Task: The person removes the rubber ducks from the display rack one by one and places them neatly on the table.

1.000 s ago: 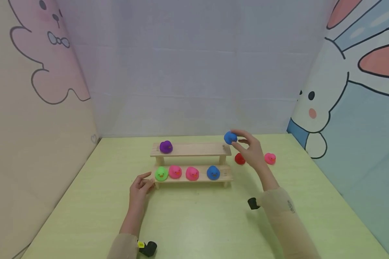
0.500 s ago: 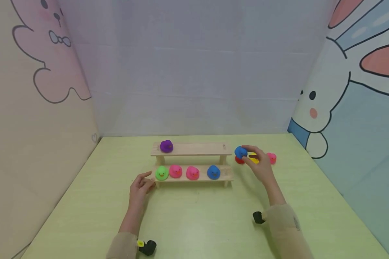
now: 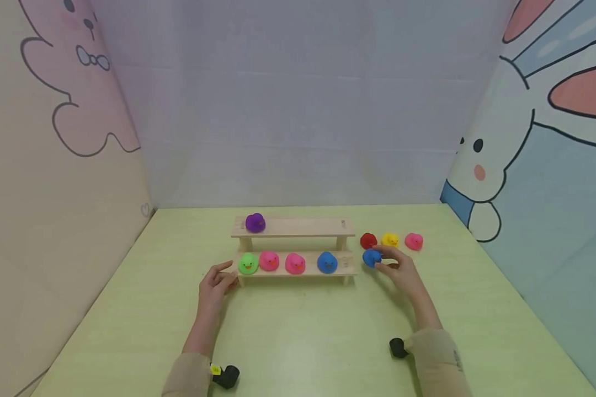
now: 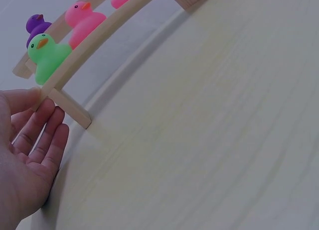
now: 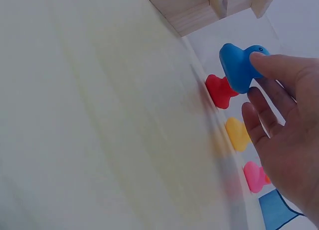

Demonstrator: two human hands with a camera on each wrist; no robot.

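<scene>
My right hand [image 3: 399,270] pinches a blue rubber duck [image 3: 371,258] between thumb and fingers, just right of the two-tier wooden shelf [image 3: 303,227]. In the right wrist view the blue duck [image 5: 237,65] is tilted, held up off the table. On the left, my left hand [image 3: 216,285] grips the end of the lower tier, thumb and fingertips at its corner in the left wrist view. That tier carries a green duck [image 3: 248,263], two pink ducks [image 3: 269,261] and another blue duck [image 3: 327,262]. A purple duck [image 3: 255,223] sits at the left of the upper tier.
Right of the shelf, a red duck [image 3: 368,241], a yellow duck [image 3: 390,240] and a pink duck [image 3: 414,241] stand in a row on the pale table [image 3: 298,331]. Behind the table hangs a plain curtain [image 3: 298,110].
My right hand has brought the blue duck from beside the upper tier's right end down and toward me, past the red duck. The yellow duck now shows. My left hand stays put.
</scene>
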